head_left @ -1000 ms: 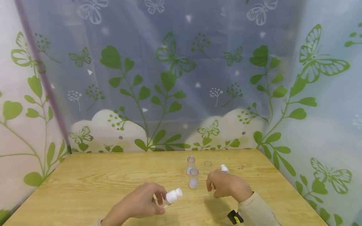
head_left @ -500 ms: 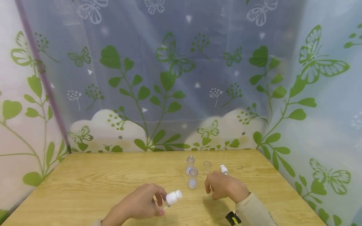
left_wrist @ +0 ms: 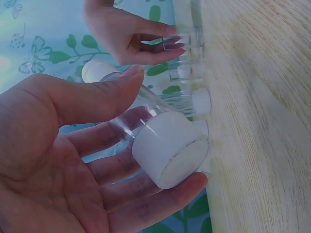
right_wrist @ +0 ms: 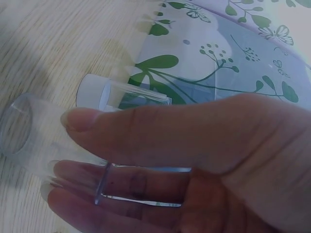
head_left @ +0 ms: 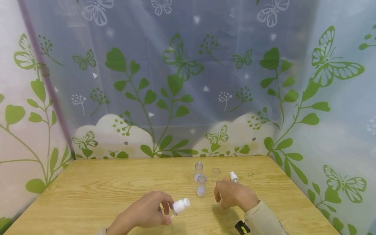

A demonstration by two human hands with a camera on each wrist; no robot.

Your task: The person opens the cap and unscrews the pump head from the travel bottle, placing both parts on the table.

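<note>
My left hand (head_left: 148, 209) grips a small clear bottle with a white pump top (head_left: 180, 205), tilted over the table. In the left wrist view the thumb lies along the clear body of this pump bottle (left_wrist: 170, 148), and its thick white base faces the camera. My right hand (head_left: 236, 194) holds a clear, hollow plastic cylinder (right_wrist: 48, 131) between thumb and fingers, low over the table. Just beyond the right hand a loose white pump head (head_left: 233, 177) lies on the wood. Left of that hand stand two clear bottles, a nearer bottle (head_left: 201, 187) and a farther bottle (head_left: 198, 169).
Another clear open cylinder (head_left: 216, 174) stands between the bottles and the pump head. The wooden table (head_left: 102, 182) ends at a curtain (head_left: 188, 98) printed with leaves and butterflies. A black object with a yellow mark (head_left: 242, 227) shows beside the right sleeve.
My right hand has drawn back slightly, so more of the loose white pump head shows. The left hand keeps its grip on the pump bottle, nearly still.
</note>
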